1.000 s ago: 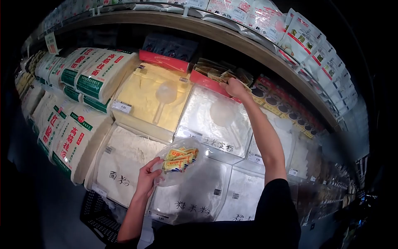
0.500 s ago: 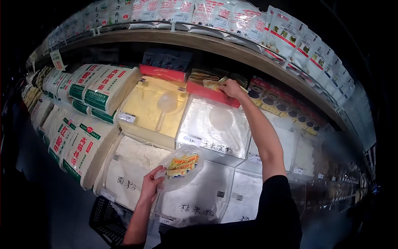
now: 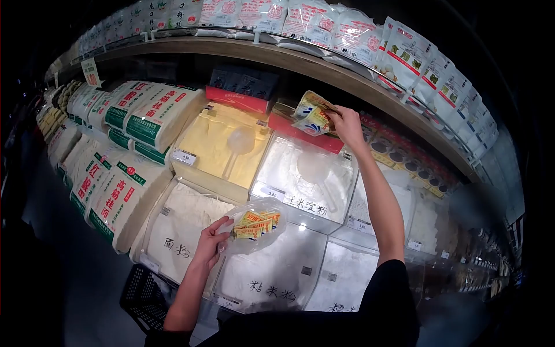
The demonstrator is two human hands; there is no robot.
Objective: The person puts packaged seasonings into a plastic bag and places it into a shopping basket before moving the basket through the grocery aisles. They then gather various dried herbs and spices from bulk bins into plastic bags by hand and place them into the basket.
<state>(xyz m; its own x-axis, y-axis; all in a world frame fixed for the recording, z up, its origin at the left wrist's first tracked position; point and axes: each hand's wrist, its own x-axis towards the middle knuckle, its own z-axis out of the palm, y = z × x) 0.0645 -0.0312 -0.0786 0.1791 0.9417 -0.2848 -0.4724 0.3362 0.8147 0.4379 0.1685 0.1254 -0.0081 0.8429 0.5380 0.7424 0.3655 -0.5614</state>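
Note:
My left hand (image 3: 211, 246) is closed on the edge of a clear plastic bag (image 3: 245, 247). Several small yellow, red and blue packets (image 3: 254, 225) show inside it. My right hand (image 3: 348, 126) pinches yellow-and-blue packets (image 3: 313, 114), probably more than one, just above a red display box (image 3: 325, 141). Below that box lies a lidded bin of white powder (image 3: 277, 159) with a scoop (image 3: 312, 168) inside. Under the bag is another white powder bin (image 3: 266, 274) with handwriting on its cover.
A yellow powder bin (image 3: 199, 139) with a scoop stands left of the red box. Bundled noodle packs (image 3: 124, 199) are stacked on the left. White bags (image 3: 358, 32) line a wooden shelf (image 3: 277, 49) overhead. A black basket (image 3: 141, 298) sits low at left.
My right hand has lifted packets out of the red box, up and slightly right. The left hand still holds the bag in nearly the same place. The view has shifted slightly.

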